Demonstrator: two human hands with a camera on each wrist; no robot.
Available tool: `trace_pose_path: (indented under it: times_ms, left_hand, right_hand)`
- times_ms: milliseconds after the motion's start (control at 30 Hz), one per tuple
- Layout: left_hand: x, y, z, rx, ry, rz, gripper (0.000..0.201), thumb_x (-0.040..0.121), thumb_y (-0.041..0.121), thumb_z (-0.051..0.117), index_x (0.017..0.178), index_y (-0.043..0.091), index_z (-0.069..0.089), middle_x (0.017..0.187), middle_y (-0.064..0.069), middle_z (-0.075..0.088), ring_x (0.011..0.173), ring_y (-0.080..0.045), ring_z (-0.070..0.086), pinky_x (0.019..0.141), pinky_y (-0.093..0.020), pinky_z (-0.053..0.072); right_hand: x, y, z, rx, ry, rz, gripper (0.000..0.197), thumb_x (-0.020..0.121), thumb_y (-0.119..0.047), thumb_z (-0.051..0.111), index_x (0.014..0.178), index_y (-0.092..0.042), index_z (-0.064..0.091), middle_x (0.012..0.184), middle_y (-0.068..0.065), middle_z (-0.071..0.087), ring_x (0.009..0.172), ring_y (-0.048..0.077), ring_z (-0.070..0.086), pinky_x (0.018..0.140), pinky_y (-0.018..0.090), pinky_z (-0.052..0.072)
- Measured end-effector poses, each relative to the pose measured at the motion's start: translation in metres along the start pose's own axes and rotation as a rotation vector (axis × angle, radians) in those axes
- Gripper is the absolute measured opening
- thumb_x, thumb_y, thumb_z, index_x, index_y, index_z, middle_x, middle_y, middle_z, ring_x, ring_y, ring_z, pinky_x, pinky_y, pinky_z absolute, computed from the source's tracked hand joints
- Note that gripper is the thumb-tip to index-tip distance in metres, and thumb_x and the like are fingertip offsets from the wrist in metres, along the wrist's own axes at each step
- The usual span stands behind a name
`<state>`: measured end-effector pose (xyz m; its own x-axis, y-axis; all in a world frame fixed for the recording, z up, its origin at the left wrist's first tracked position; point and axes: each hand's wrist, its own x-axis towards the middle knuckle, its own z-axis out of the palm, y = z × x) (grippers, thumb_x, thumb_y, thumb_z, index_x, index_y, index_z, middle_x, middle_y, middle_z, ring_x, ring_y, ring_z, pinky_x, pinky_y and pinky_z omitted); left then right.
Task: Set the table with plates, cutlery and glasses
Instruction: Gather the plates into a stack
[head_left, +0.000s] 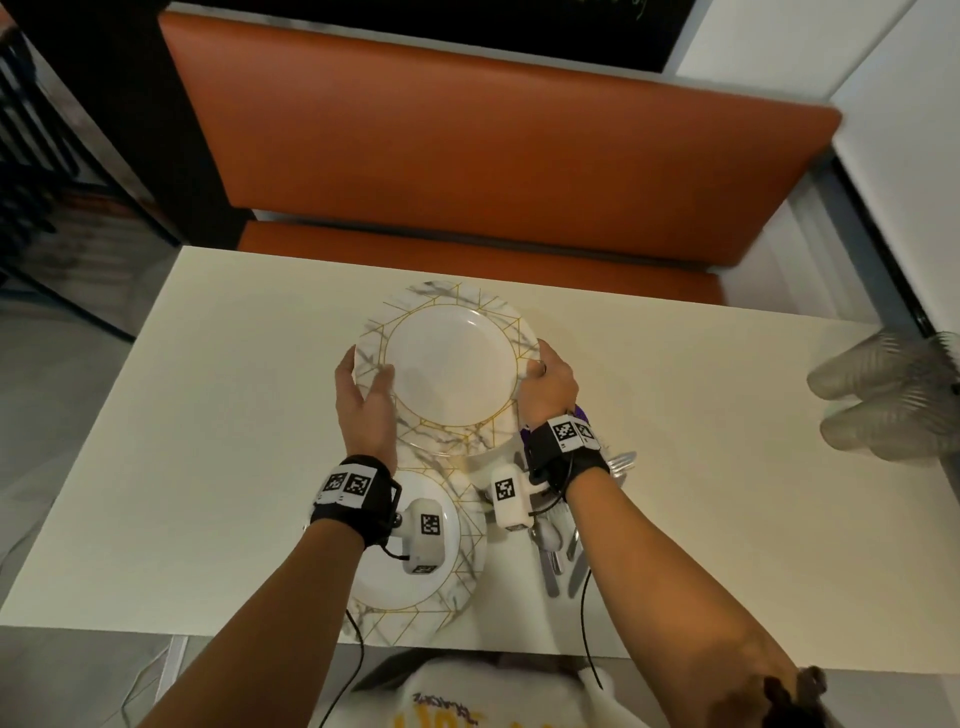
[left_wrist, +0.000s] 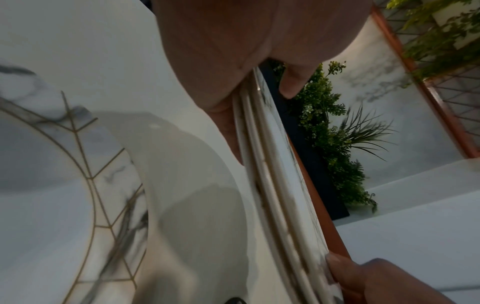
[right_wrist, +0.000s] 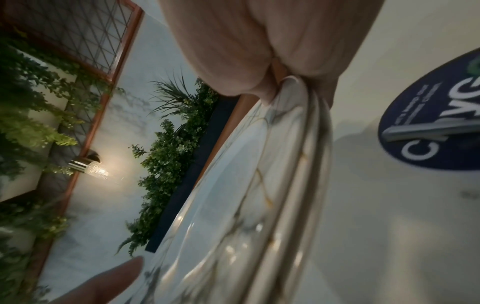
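Note:
Both hands hold a stack of marble-patterned plates with gold lines (head_left: 452, 364) by its opposite rims, just above the table's middle. My left hand (head_left: 363, 384) grips the left rim, thumb on top. My right hand (head_left: 545, 379) grips the right rim. The left wrist view shows the stacked plate edges (left_wrist: 272, 185) under my left hand (left_wrist: 233, 41), with a right fingertip (left_wrist: 342, 269) on the far rim. The right wrist view shows the same stack (right_wrist: 259, 195) pinched by my right hand (right_wrist: 259, 41). Another matching plate (head_left: 457, 571) lies on the table (head_left: 208, 415) near the front edge, partly under my left wrist.
Metal cutlery (head_left: 558, 551) lies in a pile right of the near plate, beneath my right wrist. Clear plastic cups (head_left: 883, 400) lie at the table's right edge. An orange bench (head_left: 493, 156) runs behind the table. A blue round logo (right_wrist: 441, 123) sits on the tabletop.

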<state>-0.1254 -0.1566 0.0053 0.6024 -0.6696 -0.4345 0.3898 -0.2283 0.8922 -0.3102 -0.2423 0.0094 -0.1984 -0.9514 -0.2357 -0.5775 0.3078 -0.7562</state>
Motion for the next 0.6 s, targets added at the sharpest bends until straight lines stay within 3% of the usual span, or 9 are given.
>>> trace_pose_path:
  times_ms: [100, 167, 267, 333, 400, 467, 600]
  left_hand:
    - [0.0, -0.003, -0.014, 0.032, 0.078, 0.065, 0.068, 0.095, 0.036, 0.07, 0.155, 0.041, 0.039, 0.164, 0.007, 0.037, 0.148, -0.018, 0.038, 0.119, -0.043, 0.038]
    - [0.005, -0.005, -0.029, 0.077, 0.156, 0.11, 0.069, 0.092, 0.036, 0.074, 0.153, 0.038, 0.043, 0.161, 0.005, 0.042, 0.146, -0.019, 0.043, 0.119, -0.045, 0.041]
    - [0.012, -0.001, -0.06, 0.086, 0.265, 0.142, 0.065, 0.091, 0.032, 0.075, 0.15, 0.034, 0.048, 0.154, 0.002, 0.049, 0.142, -0.019, 0.047, 0.118, -0.046, 0.043]
    - [0.016, 0.006, -0.082, 0.098, 0.313, 0.155, 0.064, 0.093, 0.029, 0.075, 0.151, 0.033, 0.048, 0.155, 0.003, 0.048, 0.142, -0.017, 0.045, 0.119, -0.044, 0.041]
    - [0.02, 0.011, -0.104, 0.102, 0.346, 0.174, 0.063, 0.093, 0.028, 0.074, 0.151, 0.032, 0.048, 0.155, 0.005, 0.047, 0.143, -0.015, 0.043, 0.119, -0.042, 0.04]
    - [0.019, 0.015, -0.124, 0.115, 0.381, 0.197, 0.063, 0.094, 0.026, 0.073, 0.152, 0.029, 0.047, 0.153, 0.006, 0.047, 0.144, -0.015, 0.042, 0.12, -0.039, 0.039]
    - [0.016, 0.019, -0.158, 0.117, 0.436, 0.219, 0.062, 0.095, 0.024, 0.072, 0.152, 0.029, 0.047, 0.15, 0.006, 0.05, 0.14, -0.014, 0.047, 0.118, -0.037, 0.041]
  right_hand:
    - [-0.008, -0.008, 0.006, -0.036, -0.042, -0.068, 0.048, 0.103, -0.006, 0.041, 0.147, -0.024, 0.049, 0.12, 0.015, 0.059, 0.113, 0.032, 0.059, 0.091, 0.033, 0.049]
    - [-0.015, -0.012, 0.01, -0.021, -0.117, -0.114, 0.046, 0.105, -0.013, 0.045, 0.149, -0.023, 0.047, 0.129, 0.012, 0.058, 0.12, 0.028, 0.056, 0.09, 0.026, 0.041]
    - [-0.022, -0.015, 0.021, 0.08, -0.276, -0.154, 0.043, 0.107, -0.033, 0.042, 0.146, -0.02, 0.05, 0.146, 0.006, 0.054, 0.134, 0.024, 0.05, 0.113, 0.037, 0.039]
    - [-0.022, -0.013, 0.029, 0.015, -0.345, -0.145, 0.038, 0.105, -0.034, 0.043, 0.138, -0.018, 0.057, 0.138, 0.007, 0.061, 0.126, 0.028, 0.057, 0.107, 0.037, 0.044]
    - [-0.023, -0.003, 0.04, -0.198, -0.423, -0.143, 0.03, 0.1, -0.027, 0.053, 0.127, -0.018, 0.063, 0.127, 0.006, 0.067, 0.116, 0.029, 0.063, 0.094, 0.028, 0.046]
    - [-0.031, 0.012, 0.055, -0.418, -0.532, -0.181, 0.024, 0.094, -0.028, 0.06, 0.116, -0.022, 0.067, 0.121, 0.001, 0.069, 0.113, 0.026, 0.064, 0.093, 0.028, 0.048]
    - [-0.054, 0.027, 0.082, -0.66, -0.606, -0.254, 0.034, 0.081, -0.054, 0.071, 0.105, -0.03, 0.07, 0.101, -0.01, 0.067, 0.096, 0.015, 0.06, 0.091, 0.031, 0.049]
